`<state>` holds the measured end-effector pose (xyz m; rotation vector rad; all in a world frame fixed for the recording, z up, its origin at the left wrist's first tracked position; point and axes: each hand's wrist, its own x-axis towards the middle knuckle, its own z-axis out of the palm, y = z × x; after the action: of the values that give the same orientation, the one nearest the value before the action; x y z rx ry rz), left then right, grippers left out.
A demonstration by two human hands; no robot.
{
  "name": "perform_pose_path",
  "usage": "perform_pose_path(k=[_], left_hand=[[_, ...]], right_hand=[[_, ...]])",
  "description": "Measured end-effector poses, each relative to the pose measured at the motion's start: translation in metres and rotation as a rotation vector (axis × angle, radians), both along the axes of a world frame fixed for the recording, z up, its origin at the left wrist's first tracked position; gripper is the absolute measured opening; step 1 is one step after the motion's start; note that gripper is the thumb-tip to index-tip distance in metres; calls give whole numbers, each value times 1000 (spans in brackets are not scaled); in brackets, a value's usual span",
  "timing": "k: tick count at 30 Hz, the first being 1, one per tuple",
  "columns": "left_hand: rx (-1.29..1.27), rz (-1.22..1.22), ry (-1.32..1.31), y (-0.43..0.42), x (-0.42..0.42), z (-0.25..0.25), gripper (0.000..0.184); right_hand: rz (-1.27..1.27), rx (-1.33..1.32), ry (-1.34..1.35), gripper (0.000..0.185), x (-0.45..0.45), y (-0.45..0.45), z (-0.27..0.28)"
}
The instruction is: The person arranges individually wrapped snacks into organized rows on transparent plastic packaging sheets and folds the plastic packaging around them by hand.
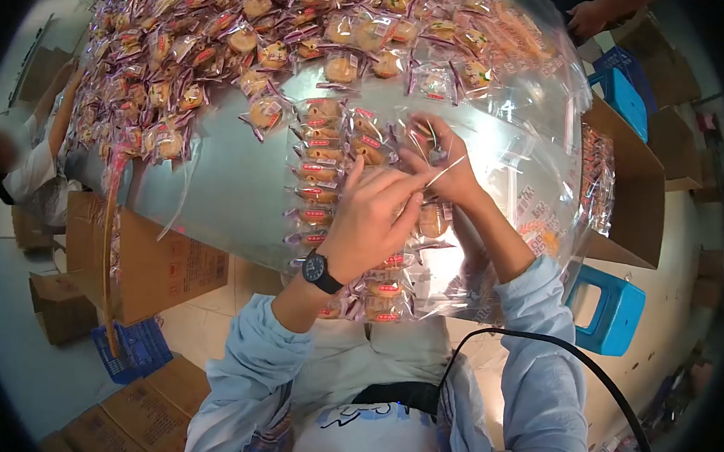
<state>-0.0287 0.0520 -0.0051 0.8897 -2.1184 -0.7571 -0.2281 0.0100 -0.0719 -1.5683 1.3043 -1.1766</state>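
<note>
My left hand (379, 215), with a black watch on the wrist, is over rows of wrapped pastries (317, 173) lined up on the metal table. Its fingertips come together against my right hand (445, 158); what they pinch is hidden. The fingers of my right hand are curled, and a thin white strip (451, 170) runs out from between the two hands. Clear plastic bags (537, 205) with orange print lie to the right. Below my hands, more wrapped pastries (385, 289) reach the table's near edge.
A large heap of wrapped pastries (224, 39) covers the table's far side. Cardboard boxes (148, 263) and blue stools (609, 312) stand around the table. One person (30, 160) is at the left; another person's hand (588, 20) shows at the top right.
</note>
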Motion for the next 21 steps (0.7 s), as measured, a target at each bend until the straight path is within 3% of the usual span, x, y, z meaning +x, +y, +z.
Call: perform_pose_path(k=[3, 6, 9, 15, 18, 21], left_hand=[[-34, 89, 4, 2, -7, 14, 37], [-85, 109, -9, 4, -11, 23, 39], [-103, 85, -27, 2, -10, 20, 40], [26, 66, 28, 5, -7, 18, 40], [25, 47, 30, 5, -2, 18, 41], [28, 113, 37, -2, 12, 14, 42]], right_hand=[[119, 6, -139, 62, -13, 11, 5], [252, -175, -88, 63, -18, 6, 5], [451, -128, 19, 70, -25, 4, 34], [462, 265, 15, 74, -30, -24, 41], [437, 186, -5, 76, -29, -23, 38], [447, 278, -69, 73, -24, -25, 47]])
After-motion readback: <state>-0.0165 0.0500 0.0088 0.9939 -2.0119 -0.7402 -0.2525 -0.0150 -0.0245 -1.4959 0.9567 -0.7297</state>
